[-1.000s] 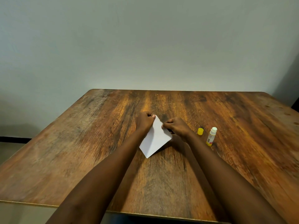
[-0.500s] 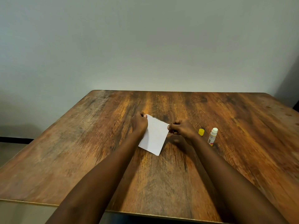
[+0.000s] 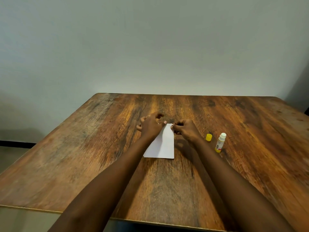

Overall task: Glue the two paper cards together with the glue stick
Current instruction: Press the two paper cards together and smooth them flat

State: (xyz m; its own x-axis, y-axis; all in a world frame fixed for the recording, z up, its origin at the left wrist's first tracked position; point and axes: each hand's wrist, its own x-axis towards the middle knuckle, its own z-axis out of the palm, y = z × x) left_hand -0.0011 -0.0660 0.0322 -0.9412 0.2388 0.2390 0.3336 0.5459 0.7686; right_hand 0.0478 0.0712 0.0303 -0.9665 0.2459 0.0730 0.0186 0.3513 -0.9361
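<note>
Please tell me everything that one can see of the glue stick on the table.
The glue stick is a small tube, plastic by its look: a white uncovered top, a white body with a label too small to read, and a yellow base. It stands upright on the wooden table and touches nothing else. Its yellow cap is off and sits apart on the table, between the stick and the right hand. No hand touches the stick; the right hand pinches the white card.

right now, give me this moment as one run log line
left hand at white paper card far-left corner, grip blurred | right hand pinches far-right corner | uncapped white-and-yellow glue stick upright | round yellow cap beside it
</note>
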